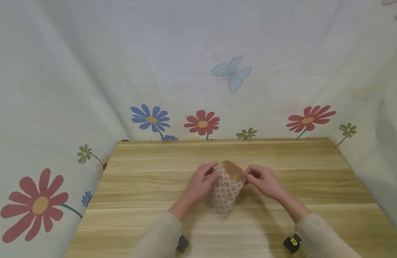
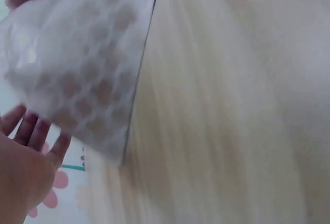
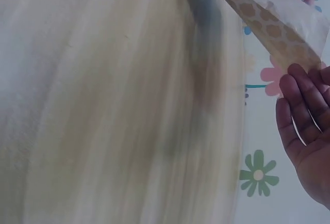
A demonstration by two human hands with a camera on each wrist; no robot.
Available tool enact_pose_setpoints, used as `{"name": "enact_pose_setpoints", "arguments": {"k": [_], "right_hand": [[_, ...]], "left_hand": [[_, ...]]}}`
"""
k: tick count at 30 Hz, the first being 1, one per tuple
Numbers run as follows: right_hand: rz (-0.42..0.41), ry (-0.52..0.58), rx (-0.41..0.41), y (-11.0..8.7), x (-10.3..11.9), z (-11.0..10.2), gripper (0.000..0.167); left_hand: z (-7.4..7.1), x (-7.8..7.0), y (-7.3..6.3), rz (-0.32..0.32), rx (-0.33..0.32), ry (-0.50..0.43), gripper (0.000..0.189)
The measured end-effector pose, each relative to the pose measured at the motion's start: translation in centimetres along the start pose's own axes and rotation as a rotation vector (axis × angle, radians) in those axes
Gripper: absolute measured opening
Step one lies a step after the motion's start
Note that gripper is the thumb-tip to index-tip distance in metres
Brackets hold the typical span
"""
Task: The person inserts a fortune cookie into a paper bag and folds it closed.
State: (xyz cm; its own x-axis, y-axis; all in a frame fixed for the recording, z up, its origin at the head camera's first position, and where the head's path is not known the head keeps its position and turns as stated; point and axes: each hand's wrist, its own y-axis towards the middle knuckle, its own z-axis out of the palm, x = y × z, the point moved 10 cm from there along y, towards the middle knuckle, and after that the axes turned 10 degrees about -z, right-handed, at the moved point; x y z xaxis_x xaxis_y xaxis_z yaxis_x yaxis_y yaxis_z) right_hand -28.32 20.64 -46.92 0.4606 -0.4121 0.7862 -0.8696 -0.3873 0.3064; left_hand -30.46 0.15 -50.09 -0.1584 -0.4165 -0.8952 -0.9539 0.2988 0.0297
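Note:
A small paper bag (image 1: pixel 226 190) with a white lattice pattern on brown is held up over the table, tilted with one corner pointing down. Its top edge gapes and shows plain brown paper inside. My left hand (image 1: pixel 203 182) grips the bag's left side, thumb on the near face. At the opposite upper corner, my right hand (image 1: pixel 262 180) pinches the edge between thumb and index finger. The left wrist view shows the bag's patterned face (image 2: pixel 98 74) with a hazy, translucent-looking area. In the right wrist view, the bag (image 3: pixel 273 28) runs up to the fingers of my right hand (image 3: pixel 312 118).
Beneath the hands lies a wood-grain table (image 1: pixel 147 168). A pale cloth (image 1: pixel 172 46) printed with flowers and butterflies hangs behind it and along the sides. Small black devices, one (image 1: pixel 292 243) with a yellow label, sit by the wrists.

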Motion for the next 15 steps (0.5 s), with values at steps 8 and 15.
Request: {"name": "enact_pose_setpoints", "arguments": {"k": [8, 15], "right_hand": [[0.008, -0.036, 0.021, 0.7, -0.1, -0.3, 0.014], [0.037, -0.005, -0.011, 0.6, -0.7, -0.8, 0.014]], "left_hand": [[-0.3, 1.3, 0.7, -0.126, 0.038, -0.06, 0.028], [-0.6, 1.9, 0.8, -0.172, 0.001, -0.129, 0.022]]}}
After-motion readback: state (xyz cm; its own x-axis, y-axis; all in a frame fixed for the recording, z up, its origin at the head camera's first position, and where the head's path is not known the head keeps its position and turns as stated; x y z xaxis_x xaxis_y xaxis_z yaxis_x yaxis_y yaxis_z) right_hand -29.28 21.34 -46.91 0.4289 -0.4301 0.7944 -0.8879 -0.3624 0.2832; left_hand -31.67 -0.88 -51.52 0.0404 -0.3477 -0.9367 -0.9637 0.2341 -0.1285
